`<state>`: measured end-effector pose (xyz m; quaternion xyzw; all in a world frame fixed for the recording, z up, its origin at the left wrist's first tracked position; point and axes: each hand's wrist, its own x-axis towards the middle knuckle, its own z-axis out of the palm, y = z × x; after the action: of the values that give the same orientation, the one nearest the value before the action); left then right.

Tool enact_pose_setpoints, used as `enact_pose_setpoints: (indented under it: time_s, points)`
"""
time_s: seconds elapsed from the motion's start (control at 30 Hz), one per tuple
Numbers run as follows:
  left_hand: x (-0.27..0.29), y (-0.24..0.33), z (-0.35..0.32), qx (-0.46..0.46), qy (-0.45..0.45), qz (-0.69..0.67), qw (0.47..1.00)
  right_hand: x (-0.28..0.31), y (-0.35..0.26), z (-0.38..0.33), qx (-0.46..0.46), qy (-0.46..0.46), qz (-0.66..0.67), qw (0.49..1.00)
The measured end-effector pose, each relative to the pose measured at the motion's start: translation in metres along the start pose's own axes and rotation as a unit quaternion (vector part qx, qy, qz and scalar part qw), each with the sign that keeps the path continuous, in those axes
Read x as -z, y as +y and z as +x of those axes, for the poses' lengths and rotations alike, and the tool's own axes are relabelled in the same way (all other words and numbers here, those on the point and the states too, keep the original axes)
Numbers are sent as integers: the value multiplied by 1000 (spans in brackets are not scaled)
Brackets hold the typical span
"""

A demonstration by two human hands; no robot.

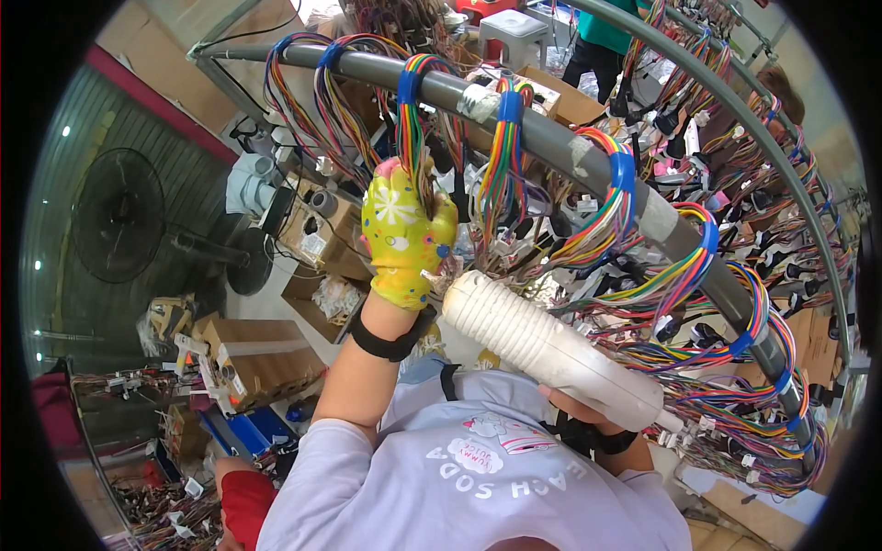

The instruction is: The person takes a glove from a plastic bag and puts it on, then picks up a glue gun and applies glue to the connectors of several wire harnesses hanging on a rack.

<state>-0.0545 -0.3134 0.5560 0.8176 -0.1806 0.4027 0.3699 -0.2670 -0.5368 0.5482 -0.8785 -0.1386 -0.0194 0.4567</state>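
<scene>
Head view: the multicoloured, plastic-coated wire bundle is best steadied by the yellow-gloved left hand clamped on it; the half-hidden right hand's grip cannot be told.

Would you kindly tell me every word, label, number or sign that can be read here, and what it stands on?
Pale shirt: large white letters curving across the front; wording not copied.
Pink print on it: small reddish lettering; wording not copied.
White ribbed tube: no lettering visible.
Yellow glove: flower and dots, no lettering visible.
Cardboard box: any marks too blurred to read.
</scene>
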Motion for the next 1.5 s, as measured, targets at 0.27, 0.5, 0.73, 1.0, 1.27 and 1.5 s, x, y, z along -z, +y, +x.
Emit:
enact_pose_setpoints:
  time_s: [0.27, 0.5, 0.73, 1.0, 1.27, 1.5]
  points:
    - [10, 21, -20, 283, -106, -183, 935, 5, 5, 17, 120, 10, 28, 992]
    - [15, 8, -29, 361, -86, -518, 771, 13, -4, 25, 120, 28, 23, 992]
    - [26, 12, -23, 387, -123, -565, 718, 9, -10, 21, 44, 10, 129, 991]
    - [32, 15, -15, 366, -210, -459, 782, 8, 2, 14, 170, 12, -96, 981]
    - [47, 12, 4, 328, -301, -417, 792, 9, -8, 17, -24, -27, 134, 990]
    - [50, 9, 7, 300, -341, -384, 804, 8, -6, 10, 24, 14, 83, 996]
